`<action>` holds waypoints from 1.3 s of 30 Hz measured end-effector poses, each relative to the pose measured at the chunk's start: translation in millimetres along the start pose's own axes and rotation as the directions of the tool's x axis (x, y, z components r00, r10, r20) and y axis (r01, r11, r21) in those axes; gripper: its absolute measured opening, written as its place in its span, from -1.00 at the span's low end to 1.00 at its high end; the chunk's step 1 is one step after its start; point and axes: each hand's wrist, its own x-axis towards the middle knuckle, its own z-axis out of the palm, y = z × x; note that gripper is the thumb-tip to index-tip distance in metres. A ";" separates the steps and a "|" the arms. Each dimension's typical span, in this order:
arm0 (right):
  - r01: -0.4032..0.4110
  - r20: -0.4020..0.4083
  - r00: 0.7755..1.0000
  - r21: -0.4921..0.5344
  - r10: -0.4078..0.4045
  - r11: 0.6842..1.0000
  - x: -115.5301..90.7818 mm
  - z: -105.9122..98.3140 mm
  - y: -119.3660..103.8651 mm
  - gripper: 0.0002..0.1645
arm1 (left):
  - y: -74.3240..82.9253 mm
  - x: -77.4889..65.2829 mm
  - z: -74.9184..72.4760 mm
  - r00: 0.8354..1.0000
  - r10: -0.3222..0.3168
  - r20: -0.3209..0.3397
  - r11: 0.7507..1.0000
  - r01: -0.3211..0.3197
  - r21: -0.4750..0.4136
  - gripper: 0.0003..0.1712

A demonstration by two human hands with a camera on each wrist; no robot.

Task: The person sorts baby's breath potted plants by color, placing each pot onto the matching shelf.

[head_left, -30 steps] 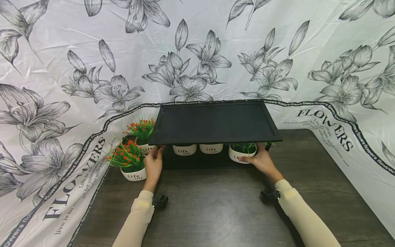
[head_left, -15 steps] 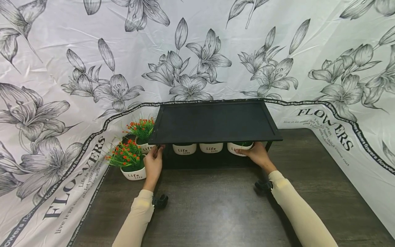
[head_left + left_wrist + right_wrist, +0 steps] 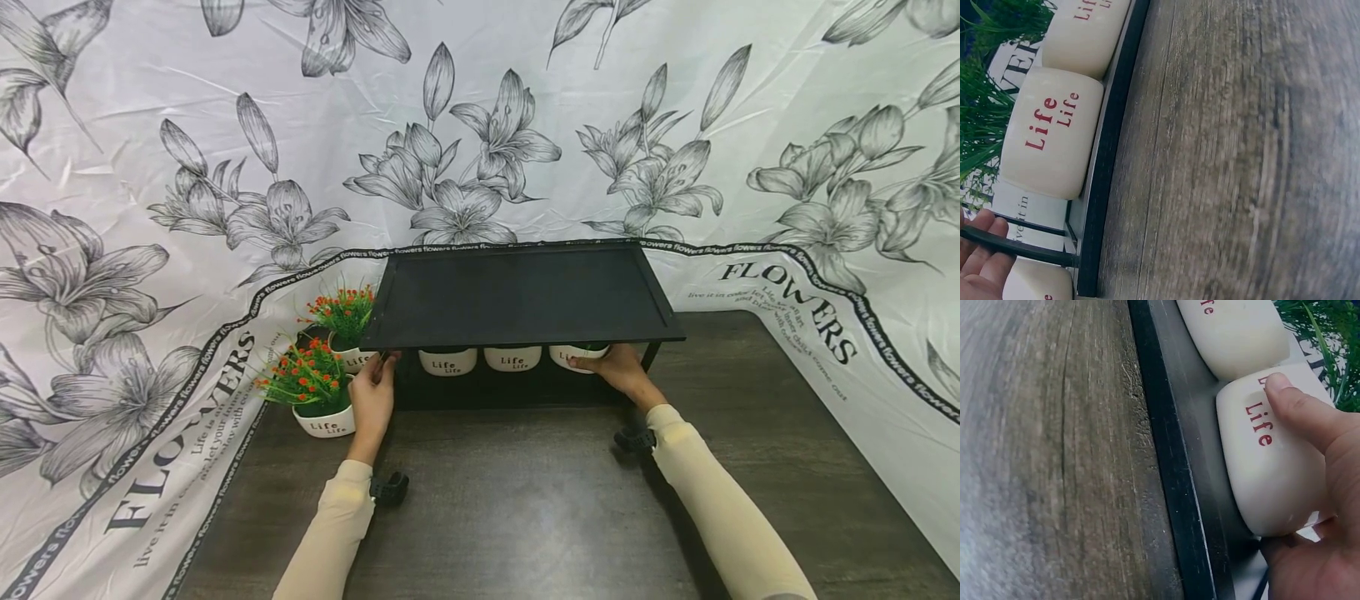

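My right hand (image 3: 628, 372) holds a white flowerpot (image 3: 1254, 481) marked "Life" at the right end of a black two-tier shelf (image 3: 517, 296). Its thumb (image 3: 1300, 409) lies across the pot's front, beside the lettering. In the right wrist view this pot stands on the lower board right beside a second white pot (image 3: 1241, 344). At the shelf's left front corner, my left hand (image 3: 373, 400) has its fingers around a thin black post (image 3: 1041, 251). Two more white pots (image 3: 447, 362) (image 3: 513, 358) stand along the lower tier, their plants mostly hidden under the top board in the head view.
Left of the shelf stand two white pots with orange-flowered plants, one in front (image 3: 322, 421) and one behind (image 3: 341, 321). The shelf is on a dark wooden table (image 3: 510, 500), backed by a white flower-printed cloth (image 3: 480, 125).
My right hand has pushed its pot back and to the left, under the top board and nearer the other pots. The left hand keeps its place on the post.
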 end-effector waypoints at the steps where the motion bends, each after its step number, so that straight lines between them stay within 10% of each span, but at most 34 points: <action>1: 0.001 0.008 1.000 0.002 -0.001 1.000 0.4 0.0 -0.5 0.16 | 0.1 -0.1 -0.3 1.000 -0.001 -0.001 1.000 0.001 -0.002 -0.72; 16: 0.162 -0.051 0.984 -0.116 -0.169 0.980 -9.4 -8.5 -14.7 0.12 | -1.9 0.0 -0.9 1.000 -0.015 0.015 1.000 0.015 -0.014 -0.63; 39: 0.128 -0.273 0.935 -0.333 -0.225 0.934 -73.0 -47.5 -45.4 -0.86 | -1.8 0.5 -1.4 1.000 -0.013 0.009 0.999 0.013 -0.029 -0.64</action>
